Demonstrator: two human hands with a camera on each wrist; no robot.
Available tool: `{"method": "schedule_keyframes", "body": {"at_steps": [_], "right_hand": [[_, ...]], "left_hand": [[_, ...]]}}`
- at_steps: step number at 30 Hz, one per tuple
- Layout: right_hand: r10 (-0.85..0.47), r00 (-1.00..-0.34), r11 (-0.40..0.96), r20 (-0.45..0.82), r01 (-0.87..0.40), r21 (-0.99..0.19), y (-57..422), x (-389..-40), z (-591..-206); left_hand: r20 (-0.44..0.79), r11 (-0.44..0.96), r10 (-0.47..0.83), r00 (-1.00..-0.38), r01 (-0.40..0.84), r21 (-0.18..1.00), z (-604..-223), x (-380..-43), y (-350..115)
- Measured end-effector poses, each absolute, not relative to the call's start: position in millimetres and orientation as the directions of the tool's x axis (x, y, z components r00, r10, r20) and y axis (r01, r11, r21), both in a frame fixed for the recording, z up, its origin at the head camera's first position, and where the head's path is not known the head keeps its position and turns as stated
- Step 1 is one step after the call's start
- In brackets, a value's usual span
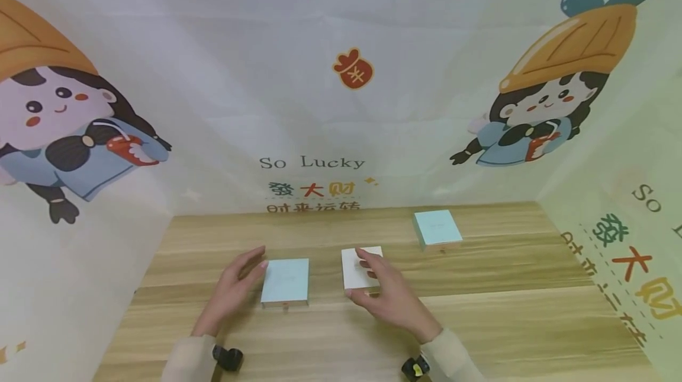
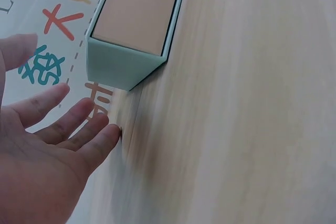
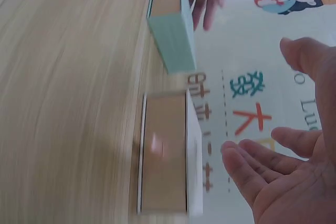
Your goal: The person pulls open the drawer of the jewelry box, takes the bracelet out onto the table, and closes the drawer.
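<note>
A pale mint box with a tan drawer front lies flat on the wooden table. My left hand is at its left side, fingers loosely spread. In the left wrist view that hand has a gap between its fingertips and the box's mint wall. To the right lies a white box, also with a tan drawer front. My right hand hovers over its right part, hiding some of the lid. Seen from the right wrist, this hand stays apart from the box, thumb and fingers spread.
Another mint box stands farther back on the right of the wooden table. A printed cloth wall with cartoon figures and lettering rises behind the table and along both sides.
</note>
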State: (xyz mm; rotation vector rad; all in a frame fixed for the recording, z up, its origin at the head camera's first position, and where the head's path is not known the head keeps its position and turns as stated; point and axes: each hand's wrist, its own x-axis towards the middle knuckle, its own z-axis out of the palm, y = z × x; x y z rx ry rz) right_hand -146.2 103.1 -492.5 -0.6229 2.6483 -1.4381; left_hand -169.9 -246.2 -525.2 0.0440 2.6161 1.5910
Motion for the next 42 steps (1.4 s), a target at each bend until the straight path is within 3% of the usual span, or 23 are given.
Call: {"method": "schedule_keyframes", "body": {"at_steps": [14,21,32,42], "right_hand": [[-0.428,-0.899,0.392,0.095,-0.279,-0.876,34,-131,-513],[-0.355,-0.933,0.408,0.049,-0.202,-0.89,15,-127,-524],[-0.265,-0.958,0.436,0.11,-0.22,-0.873,-9,-128,-545],[-0.19,-0.972,0.437,0.136,-0.208,-0.875,-13,-135,-546]], "left_hand": [[-0.052,0.44,0.023,-0.998,-0.037,0.897,-532,-173,-245],[-0.057,0.447,-0.042,-0.998,-0.069,0.892,-532,-172,-241],[-0.104,0.456,-0.085,-0.991,-0.131,0.88,-536,-171,-243],[-0.084,0.476,-0.066,-0.994,-0.106,0.873,-534,-177,-236]]}}
